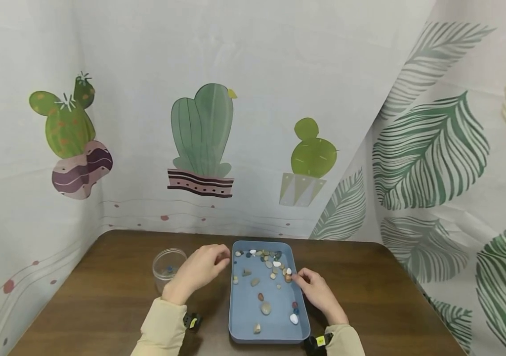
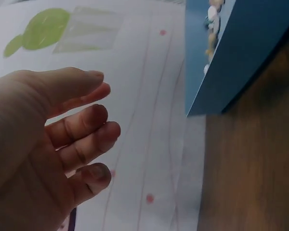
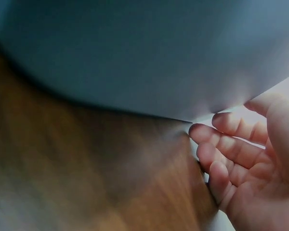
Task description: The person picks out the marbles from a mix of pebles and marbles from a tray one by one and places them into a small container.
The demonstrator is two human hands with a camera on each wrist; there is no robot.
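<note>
My left hand (image 1: 197, 271) hovers between the clear round jar (image 1: 162, 284) and the blue tray (image 1: 231, 306), its fingers loosely bent. Nothing lies between its thumb and fingers (image 2: 89, 122) in the left wrist view. At the tray's right rim is my right hand (image 1: 319, 291), fingertips close to an orange-brown stone (image 1: 288, 279); whether they touch it is unclear. In the right wrist view its fingers (image 3: 236, 149) are relaxed beside the tray's wall (image 3: 135, 57), which hides the thumb tip. Small stones lie about the tray, clustered toward the far end.
The tray stands on a dark brown wooden table (image 1: 115, 296). A few small blue pieces (image 1: 170, 269) are visible in the jar. Behind the table hangs a white cloth (image 1: 253, 207) printed with cacti and leaves. A white stone (image 1: 294, 319) lies near the tray's front right corner.
</note>
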